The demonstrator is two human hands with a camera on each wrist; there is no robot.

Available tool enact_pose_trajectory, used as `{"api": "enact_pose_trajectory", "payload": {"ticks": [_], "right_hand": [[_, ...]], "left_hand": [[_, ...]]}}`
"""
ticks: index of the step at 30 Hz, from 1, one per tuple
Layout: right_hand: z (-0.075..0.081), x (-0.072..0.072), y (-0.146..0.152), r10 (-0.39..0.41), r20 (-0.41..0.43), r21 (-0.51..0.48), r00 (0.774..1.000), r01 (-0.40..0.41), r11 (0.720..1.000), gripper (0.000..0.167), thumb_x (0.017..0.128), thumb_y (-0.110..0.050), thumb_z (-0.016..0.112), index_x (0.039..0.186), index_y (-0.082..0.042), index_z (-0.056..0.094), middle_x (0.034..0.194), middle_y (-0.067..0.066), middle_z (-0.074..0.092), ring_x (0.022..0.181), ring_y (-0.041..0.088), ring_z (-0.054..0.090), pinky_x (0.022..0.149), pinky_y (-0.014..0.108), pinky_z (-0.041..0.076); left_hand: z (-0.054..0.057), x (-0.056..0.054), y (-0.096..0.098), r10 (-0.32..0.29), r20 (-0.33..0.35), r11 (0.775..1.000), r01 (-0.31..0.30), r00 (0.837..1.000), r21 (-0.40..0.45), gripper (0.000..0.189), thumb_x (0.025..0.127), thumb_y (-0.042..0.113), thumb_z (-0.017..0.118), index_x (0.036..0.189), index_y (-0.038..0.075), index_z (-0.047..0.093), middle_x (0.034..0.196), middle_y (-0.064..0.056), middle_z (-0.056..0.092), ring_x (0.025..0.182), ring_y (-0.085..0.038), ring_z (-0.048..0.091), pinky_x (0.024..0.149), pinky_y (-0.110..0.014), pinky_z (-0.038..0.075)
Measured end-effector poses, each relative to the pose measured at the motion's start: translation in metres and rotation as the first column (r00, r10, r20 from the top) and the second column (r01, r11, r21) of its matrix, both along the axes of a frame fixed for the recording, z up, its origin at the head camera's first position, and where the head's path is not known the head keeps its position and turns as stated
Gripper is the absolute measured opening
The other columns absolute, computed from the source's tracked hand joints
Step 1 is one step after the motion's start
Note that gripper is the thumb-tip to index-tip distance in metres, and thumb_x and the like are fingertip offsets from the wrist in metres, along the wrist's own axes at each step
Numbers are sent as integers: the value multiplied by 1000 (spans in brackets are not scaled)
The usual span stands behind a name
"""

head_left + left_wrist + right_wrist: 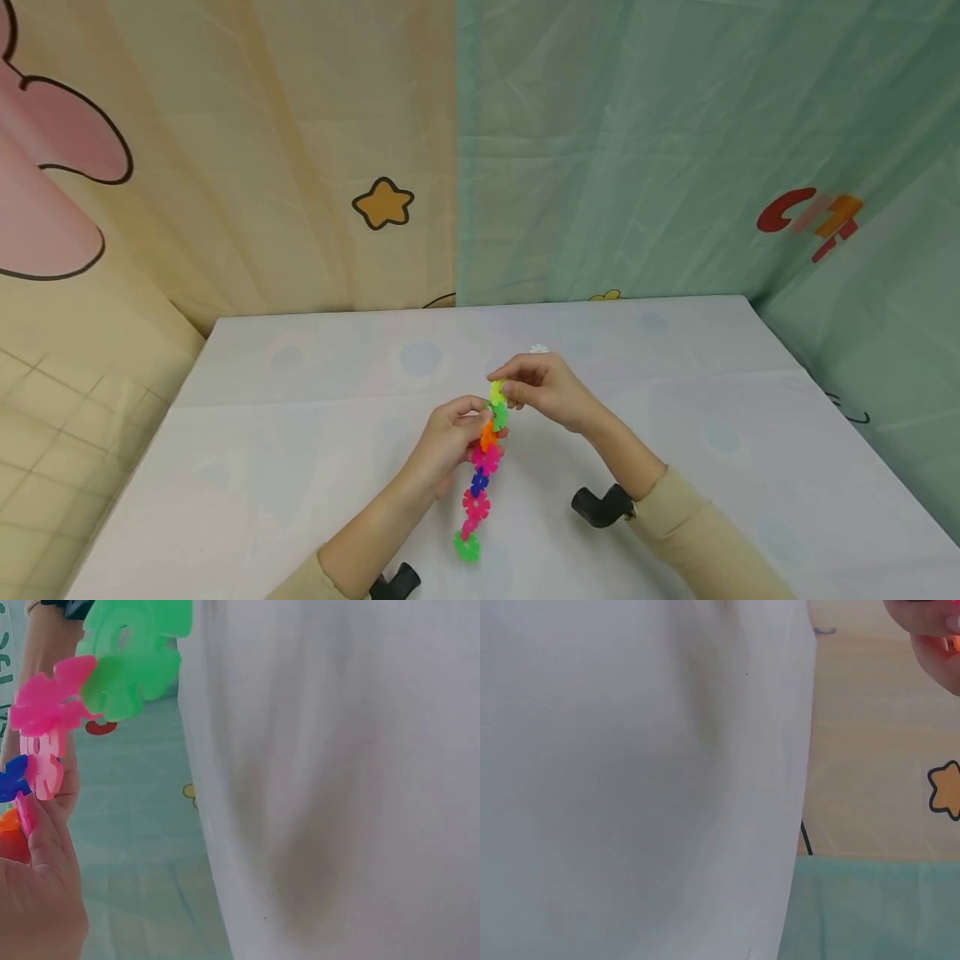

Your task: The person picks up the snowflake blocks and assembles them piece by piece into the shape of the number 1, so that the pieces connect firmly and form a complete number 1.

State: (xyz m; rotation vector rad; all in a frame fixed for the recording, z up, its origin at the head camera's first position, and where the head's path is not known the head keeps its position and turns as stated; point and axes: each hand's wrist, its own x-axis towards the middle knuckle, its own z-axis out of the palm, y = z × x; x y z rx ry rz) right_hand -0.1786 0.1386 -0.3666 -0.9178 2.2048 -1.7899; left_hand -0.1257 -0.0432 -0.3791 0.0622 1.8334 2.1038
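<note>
A chain of interlocking plastic snowflake discs (476, 503) hangs between my hands in the head view. From the top it runs yellow, green, orange, magenta, dark blue and pinks, with a green disc (139, 645) at its lower end. My left hand (448, 440) grips the chain around its green and orange discs, some of its fingers hidden behind them. At the top, my right hand (553, 390) pinches the yellow disc (497, 392) between thumb and fingers. In the right wrist view, only a few left-hand fingers (930, 634) appear at the upper right corner.
A white snowflake disc (538, 348) lies on the table (300, 467) just beyond my right hand. Black wrist-worn mounts (600, 507) stick out by both forearms. Curtains printed with cartoon shapes (383, 203) hang behind and beside the table.
</note>
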Motion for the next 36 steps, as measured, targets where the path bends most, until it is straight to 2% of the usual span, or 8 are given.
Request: {"api": "enact_pose_trajectory", "payload": {"ticks": [5, 14, 19, 21, 24, 28, 31, 36], "right_hand": [[-1, 2, -2, 9, -1, -26, 1000, -9, 1000, 15, 89, 8, 54, 101, 11, 62, 80, 10, 61, 62, 17, 55, 60, 25, 51], [2, 7, -3, 15, -139, 36, 990, -10, 999, 12, 87, 10, 56, 96, 8, 63, 78, 12, 61, 61, 32, 53, 57, 28, 51], [5, 8, -3, 34, -211, 54, 977, -24, 998, 14, 86, 10, 57, 96, 5, 65, 74, 13, 60, 59, 24, 53, 53, 28, 51], [6, 8, -2, 38, -216, 54, 976, -27, 998, 14, 86, 10, 57, 96, 5, 66, 73, 15, 59, 59, 22, 53, 52, 29, 50], [3, 7, -1, 39, -214, 36, 976, -32, 999, 13, 86, 10, 57, 95, 6, 65, 73, 15, 60, 58, 25, 53, 53, 29, 51], [-4, 8, 0, 49, -211, -27, 976, -56, 998, 13, 87, 12, 55, 97, 10, 62, 76, 15, 60, 59, 27, 54, 56, 29, 52], [-9, 9, 0, 50, -197, -86, 979, -68, 994, 13, 88, 11, 53, 99, 12, 60, 79, 15, 59, 60, 23, 55, 58, 27, 53], [-16, 13, -3, 8, -151, -159, 988, -33, 987, 11, 89, 7, 54, 98, 14, 57, 80, 8, 59, 60, 23, 55, 59, 26, 53]], "left_hand": [[1, 1, 0, 4, 6, 1000, -4, 1000, 1, 20, 95, 7, 50, 104, -8, 57, 90, -16, 69, 77, -25, 69, 68, -29, 55], [1, 3, 0, 8, 17, 1000, -8, 1000, 2, 19, 95, 5, 49, 103, -9, 58, 87, -14, 69, 71, -24, 69, 67, -27, 54], [4, 5, 0, 6, 20, 1000, -6, 1000, -1, 20, 95, 6, 50, 105, -9, 58, 87, -15, 69, 70, -23, 69, 67, -27, 54], [4, 5, 0, 8, 24, 1000, -8, 1000, -4, 20, 95, 6, 50, 105, -9, 58, 88, -15, 69, 70, -24, 69, 67, -27, 54], [5, 6, 0, 10, 28, 1000, -10, 1000, -4, 20, 95, 6, 50, 105, -9, 58, 88, -15, 69, 71, -25, 69, 67, -28, 54], [4, 5, 0, 8, 35, 1000, -8, 999, -3, 20, 95, 5, 50, 105, -9, 58, 88, -15, 69, 72, -25, 69, 67, -27, 54], [4, 6, 0, 2, 39, 1000, -2, 999, -8, 21, 95, 7, 50, 105, -9, 59, 88, -15, 69, 72, -24, 69, 66, -26, 54], [6, 7, 0, -1, 43, 1000, 1, 999, -4, 22, 96, 8, 50, 106, -8, 59, 89, -14, 69, 74, -26, 69, 68, -27, 54]]}}
